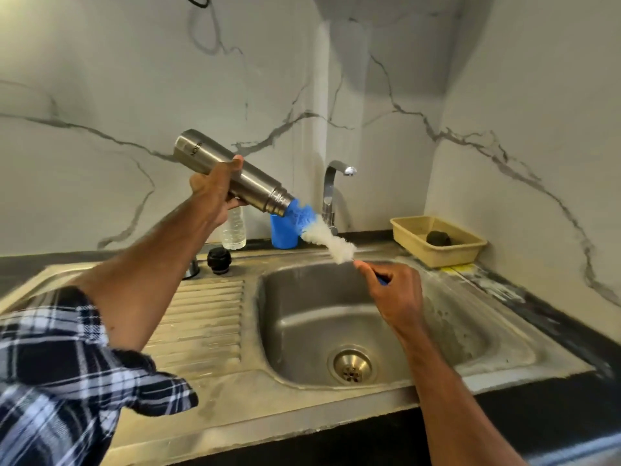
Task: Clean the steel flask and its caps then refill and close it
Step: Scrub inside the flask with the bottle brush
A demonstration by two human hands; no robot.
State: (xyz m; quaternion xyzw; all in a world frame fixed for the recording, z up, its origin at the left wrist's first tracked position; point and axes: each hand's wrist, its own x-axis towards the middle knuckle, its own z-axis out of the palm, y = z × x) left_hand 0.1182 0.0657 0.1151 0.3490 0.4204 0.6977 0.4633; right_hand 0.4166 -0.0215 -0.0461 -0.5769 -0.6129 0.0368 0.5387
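Steel flask [232, 174] is held in the left hand [211, 193], with fingers and thumb wrapped round the middle of its brushed, cylindrical body. I read its long axis as slanted: base up to the left, threaded neck and mouth down to the right. It is raised above the back of the sink [302, 314], in front of the veined marble wall.

A bottle brush [322, 235] sits in the mouth, with blue bristles at the rim and fluffy white bristles outside. These run down toward the right hand [393, 294], which pinches the thin handle with curled fingers over the basin.

On the back ledge I note a round black cap [219, 260]. Beside it is a shiny steel piece [192, 269], part hidden by the forearm. Behind these stand a clear plastic bottle [234, 232], a blue cup [282, 235] and a bent chrome tap [332, 190]. A beige slotted tray [437, 255] at right holds a dark lump [438, 238].
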